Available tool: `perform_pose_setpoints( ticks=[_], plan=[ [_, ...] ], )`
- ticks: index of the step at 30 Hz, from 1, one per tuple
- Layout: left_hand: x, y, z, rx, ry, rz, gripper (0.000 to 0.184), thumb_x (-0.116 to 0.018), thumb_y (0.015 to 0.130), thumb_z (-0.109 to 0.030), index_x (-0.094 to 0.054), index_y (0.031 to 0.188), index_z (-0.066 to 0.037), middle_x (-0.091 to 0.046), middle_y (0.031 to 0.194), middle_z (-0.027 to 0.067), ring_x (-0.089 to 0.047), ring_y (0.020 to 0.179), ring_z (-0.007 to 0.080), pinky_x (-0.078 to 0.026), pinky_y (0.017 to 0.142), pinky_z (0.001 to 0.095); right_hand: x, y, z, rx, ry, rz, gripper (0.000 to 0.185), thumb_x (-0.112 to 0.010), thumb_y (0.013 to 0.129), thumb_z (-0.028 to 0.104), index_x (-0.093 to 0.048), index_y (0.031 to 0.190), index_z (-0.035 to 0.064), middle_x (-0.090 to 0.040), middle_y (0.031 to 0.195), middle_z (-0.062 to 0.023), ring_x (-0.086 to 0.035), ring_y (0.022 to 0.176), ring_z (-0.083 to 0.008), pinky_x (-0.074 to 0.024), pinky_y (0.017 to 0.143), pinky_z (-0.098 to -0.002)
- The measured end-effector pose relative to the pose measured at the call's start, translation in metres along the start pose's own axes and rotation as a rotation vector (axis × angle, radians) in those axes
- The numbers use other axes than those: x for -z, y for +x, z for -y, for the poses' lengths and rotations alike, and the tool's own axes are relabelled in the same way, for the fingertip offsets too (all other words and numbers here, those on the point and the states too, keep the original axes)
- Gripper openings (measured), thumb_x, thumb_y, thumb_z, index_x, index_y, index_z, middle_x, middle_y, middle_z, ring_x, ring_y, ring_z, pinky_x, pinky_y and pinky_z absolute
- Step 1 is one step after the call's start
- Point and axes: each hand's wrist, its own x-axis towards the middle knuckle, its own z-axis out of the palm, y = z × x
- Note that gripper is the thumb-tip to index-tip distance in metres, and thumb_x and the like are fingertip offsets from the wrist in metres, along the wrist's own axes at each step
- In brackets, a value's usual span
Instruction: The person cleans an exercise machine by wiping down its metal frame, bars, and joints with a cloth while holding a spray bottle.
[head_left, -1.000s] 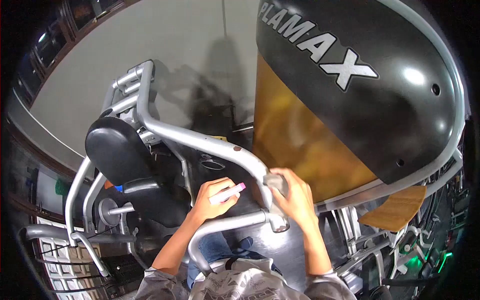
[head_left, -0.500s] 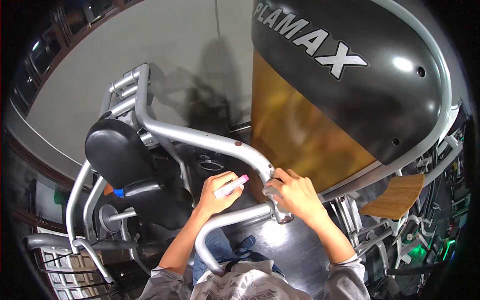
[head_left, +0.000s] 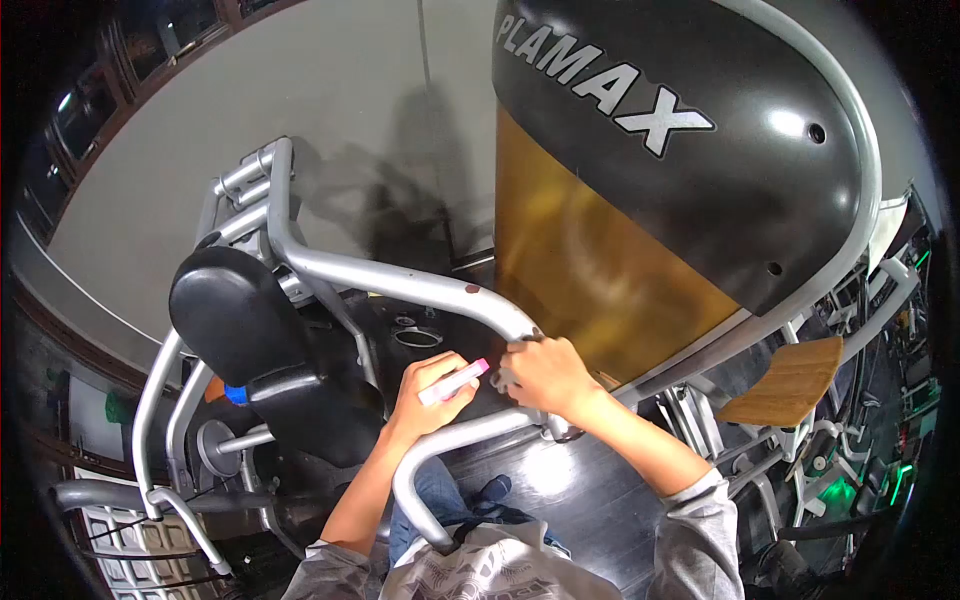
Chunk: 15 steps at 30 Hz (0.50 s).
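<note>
My left hand (head_left: 425,398) is closed around a slim white tube with a pink end (head_left: 453,384), which points up and to the right. My right hand (head_left: 548,375) is closed at the bend of the silver tubular frame (head_left: 400,277), with its knuckles up. A small greyish thing (head_left: 505,382) shows at its fingertips, too hidden to name. Dark worn spots mark the frame's paint above that hand. Below both hands runs a lower silver bar (head_left: 465,437), curving toward my body. The two hands are close together but apart.
A black padded seat (head_left: 235,310) of the exercise machine stands at the left. Ahead on the right rises a large black and gold housing (head_left: 640,200) lettered "PLAMAX". A wooden board (head_left: 785,382) and more gym equipment are at the right. The floor (head_left: 590,500) is dark and shiny.
My right hand has shifted left along the frame and turned, coming nearer my left hand. The left hand keeps its hold on the tube. The view has shifted slightly.
</note>
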Motion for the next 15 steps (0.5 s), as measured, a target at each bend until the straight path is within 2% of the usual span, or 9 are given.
perform_pose_setpoints(
  ticks=[2, 5, 7, 8, 9, 11, 13, 15],
  plan=[
    [0.000, 0.002, 0.001, -0.010, -0.006, -0.008, 0.012, -0.071, 0.083, -0.008, -0.063, 0.082, 0.000, -0.058, 0.072, 0.0088, -0.055, 0.061, 0.0189, -0.043, 0.059, 0.0313, 0.020, -0.021, -0.003, -0.022, 0.106, -0.003, 0.018, -0.073, 0.076, 0.019, -0.076, 0.092, 0.0121, -0.073, 0.091, -0.0084, -0.072, 0.082, -0.0303, -0.0578, 0.072, -0.0414],
    [0.001, 0.008, -0.004, -0.026, 0.008, 0.018, 0.010, -0.072, 0.079, -0.005, -0.066, 0.085, -0.001, -0.061, 0.074, 0.0098, -0.062, 0.062, 0.0232, -0.047, 0.058, 0.0310, 0.035, -0.047, -0.017, -0.077, 0.262, 0.127, 0.028, -0.074, 0.074, 0.022, -0.076, 0.101, 0.0149, -0.071, 0.097, -0.0047, -0.071, 0.090, -0.0276, -0.0580, 0.076, -0.0407],
    [0.004, 0.015, -0.015, 0.037, -0.001, 0.074, 0.010, -0.072, 0.079, -0.004, -0.066, 0.087, -0.001, -0.062, 0.076, 0.0100, -0.063, 0.063, 0.0235, -0.048, 0.059, 0.0307, 0.030, -0.057, -0.029, -0.051, 0.449, 0.014, 0.033, -0.074, 0.075, 0.019, -0.075, 0.107, 0.0153, -0.071, 0.100, -0.0045, -0.069, 0.094, -0.0264, -0.0563, 0.082, -0.0402],
    [0.006, 0.017, -0.020, 0.039, -0.004, 0.079, 0.010, -0.072, 0.079, -0.004, -0.066, 0.087, -0.001, -0.062, 0.076, 0.0100, -0.063, 0.063, 0.0235, -0.048, 0.059, 0.0307, 0.027, -0.056, -0.031, -0.060, 0.472, -0.013, 0.026, -0.072, 0.079, 0.021, -0.074, 0.105, 0.0156, -0.070, 0.109, -0.0058, -0.063, 0.103, -0.0294, -0.0540, 0.087, -0.0411],
    [0.008, 0.019, -0.024, 0.061, -0.007, 0.099, 0.010, -0.071, 0.080, -0.006, -0.067, 0.088, -0.002, -0.063, 0.076, 0.0097, -0.064, 0.064, 0.0247, -0.049, 0.060, 0.0318, 0.021, -0.053, -0.033, -0.066, 0.475, -0.011, 0.026, -0.072, 0.079, 0.021, -0.074, 0.105, 0.0156, -0.070, 0.109, -0.0058, -0.063, 0.103, -0.0294, -0.0540, 0.087, -0.0411],
    [0.010, 0.025, -0.037, 0.082, -0.012, 0.127, 0.009, -0.071, 0.081, -0.009, -0.068, 0.088, -0.004, -0.064, 0.077, 0.0094, -0.065, 0.064, 0.0259, -0.050, 0.061, 0.0330, 0.002, -0.037, -0.033, -0.122, 0.540, -0.341, 0.031, -0.072, 0.078, 0.016, -0.072, 0.109, 0.0164, -0.070, 0.109, -0.0055, -0.063, 0.102, -0.0297, -0.0531, 0.087, -0.0398],
    [0.012, 0.031, -0.051, 0.199, 0.120, 0.196, 0.012, -0.071, 0.082, -0.017, -0.068, 0.087, -0.006, -0.065, 0.078, 0.0094, -0.065, 0.066, 0.0294, -0.050, 0.061, 0.0367, -0.011, -0.025, -0.033, -0.135, 0.603, -0.423, 0.030, -0.071, 0.081, 0.013, -0.071, 0.110, 0.0152, -0.069, 0.108, -0.0076, -0.063, 0.101, -0.0308, -0.0522, 0.087, -0.0396],
    [0.006, 0.034, -0.052, 0.203, 0.189, 0.174, 0.014, -0.071, 0.082, -0.020, -0.068, 0.086, -0.007, -0.066, 0.078, 0.0095, -0.065, 0.066, 0.0305, -0.050, 0.061, 0.0378, -0.017, -0.018, -0.032, -0.343, 0.731, -0.523, 0.028, -0.071, 0.084, 0.014, -0.071, 0.111, 0.0138, -0.069, 0.108, -0.0105, -0.065, 0.099, -0.0321, -0.0527, 0.085, -0.0399]
  ],
)
